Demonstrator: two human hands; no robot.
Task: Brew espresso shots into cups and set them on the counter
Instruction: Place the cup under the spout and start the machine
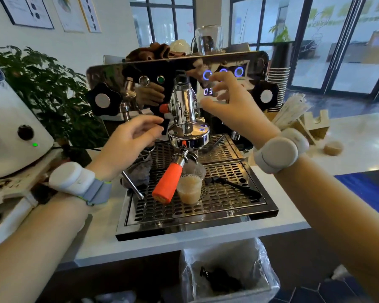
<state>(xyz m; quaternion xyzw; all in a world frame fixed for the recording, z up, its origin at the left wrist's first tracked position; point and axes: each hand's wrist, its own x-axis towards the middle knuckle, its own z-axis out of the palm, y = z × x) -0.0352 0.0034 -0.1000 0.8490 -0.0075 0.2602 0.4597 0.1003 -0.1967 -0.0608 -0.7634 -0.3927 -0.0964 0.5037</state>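
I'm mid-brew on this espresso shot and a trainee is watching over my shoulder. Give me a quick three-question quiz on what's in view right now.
1. True or false: the clear plastic cup on the drip tray is empty.
2. Multiple choice: the right hand is raised near (A) the lit blue ring buttons, (B) the white grinder, (C) the bin bag below the counter.
3. Fill in: the portafilter handle locked under the group head is coloured ____.

Key: 1 false, it holds pale brown liquid. 2 A. 3 orange.
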